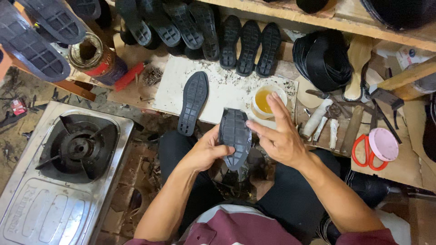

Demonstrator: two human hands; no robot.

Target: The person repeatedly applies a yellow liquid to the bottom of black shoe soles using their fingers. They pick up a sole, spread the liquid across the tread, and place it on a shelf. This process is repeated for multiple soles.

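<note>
My left hand (205, 152) grips a black rubber shoe sole (235, 136), tread side up, over my lap. My right hand (280, 135) hovers at the sole's right edge with fingers spread, its fingertips touching or nearly touching the rubber. Another black sole (193, 102) lies tread up on the white board (227, 86) ahead. A small white cup of yellow glue (265, 100) stands just beyond my right hand.
A steel gas stove (63, 170) sits at my left. Rows of black soles (249, 43) lean at the back. A tin can (96, 58), red-handled scissors (365, 152), a pink lid (383, 144), tools and black strips (323, 59) crowd the right.
</note>
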